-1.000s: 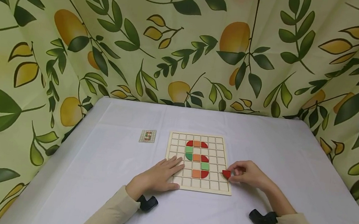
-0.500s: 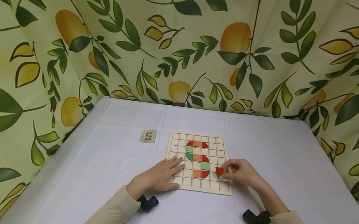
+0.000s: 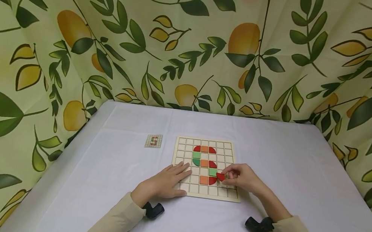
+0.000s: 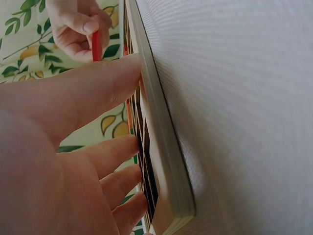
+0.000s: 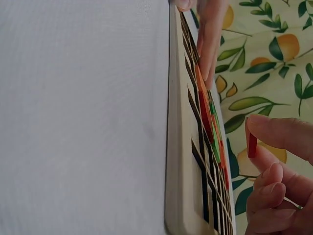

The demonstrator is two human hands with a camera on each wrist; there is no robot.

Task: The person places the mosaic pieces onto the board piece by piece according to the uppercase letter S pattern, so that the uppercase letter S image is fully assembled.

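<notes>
A wooden grid board [image 3: 225,194] lies on the white cloth, with red, orange and green tiles set in its squares in an S-like curve. My left hand [image 3: 165,180] rests on the board's left side, its fingers straight and spread on the squares. Between thumb and fingertips my right hand [image 3: 245,179] pinches a red quarter-round tile [image 3: 220,177]. That tile is held above the board, just right of the light green tile [image 3: 212,172] and the lower red tile [image 3: 212,180]. In the right wrist view the red tile [image 5: 251,139] stands clear of the board's surface.
A small pattern card [image 3: 153,141] with an S on a grid lies left of the board. Black wrist-worn devices [image 3: 259,226] sit at both cuffs. Behind the table hangs a curtain [image 3: 193,48] printed with leaves and fruit.
My right hand has carried the red tile leftward from the board's right edge to near the lower part of the S. The left hand stays in place.
</notes>
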